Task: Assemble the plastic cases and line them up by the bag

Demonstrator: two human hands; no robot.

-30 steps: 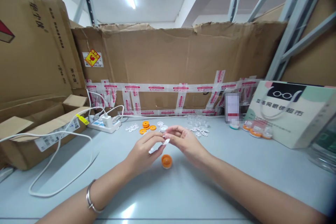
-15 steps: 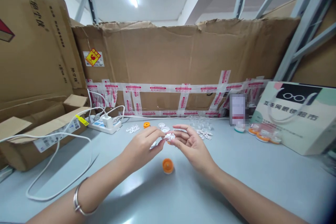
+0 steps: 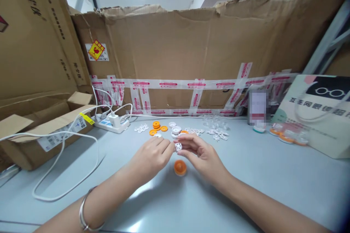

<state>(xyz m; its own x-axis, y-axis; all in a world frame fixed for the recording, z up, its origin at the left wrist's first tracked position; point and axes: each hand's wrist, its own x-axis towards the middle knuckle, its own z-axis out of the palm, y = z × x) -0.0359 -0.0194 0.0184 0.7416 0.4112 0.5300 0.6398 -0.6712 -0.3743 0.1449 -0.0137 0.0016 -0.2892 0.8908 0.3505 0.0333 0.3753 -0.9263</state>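
Note:
Between my two hands is a small white slotted piece, held above the table. My left hand is closed with its fingertips at the piece's left side. The thumb and fingers of my right hand pinch it from the right. Just below the hands an orange round part with a pale base rests on the table. Behind them lie orange rings, white rings and several flat white pieces.
Clear plastic parts and more white pieces lie at the back. A phone stands at the right, near orange-and-clear assemblies and a paper bag. At the left are a power strip, a white cable and an open carton.
The view has tilted down slightly. My left fingers have curled in more at the white piece, and more of the rings and white pieces behind the hands now shows.

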